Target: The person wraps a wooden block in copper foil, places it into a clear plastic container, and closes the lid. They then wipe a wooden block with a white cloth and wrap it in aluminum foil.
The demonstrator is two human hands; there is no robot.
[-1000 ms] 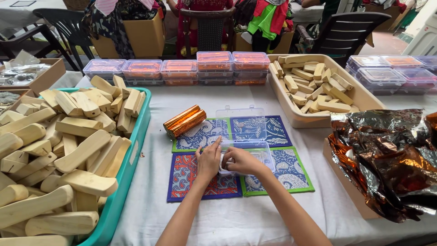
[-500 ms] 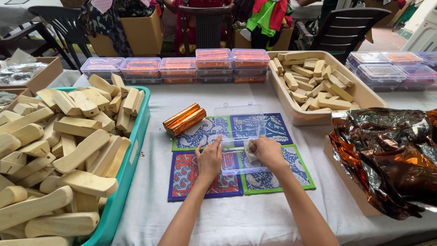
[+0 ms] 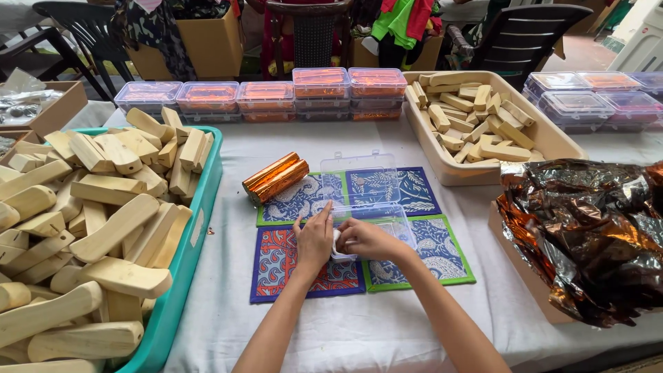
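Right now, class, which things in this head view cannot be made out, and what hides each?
- White piece: mostly covered by the left hand and right hand; kind unclear.
- Clear box: near edge hidden behind both hands.
- Teal tub: cut off by the left and bottom edges.
- Foil heap: cut off by the right edge.

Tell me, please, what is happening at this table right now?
A person's left hand and right hand press a small white piece into an open clear plastic box lying on patterned mats. A copper foil roll lies beside it, and a teal tub of wooden blocks stands left.
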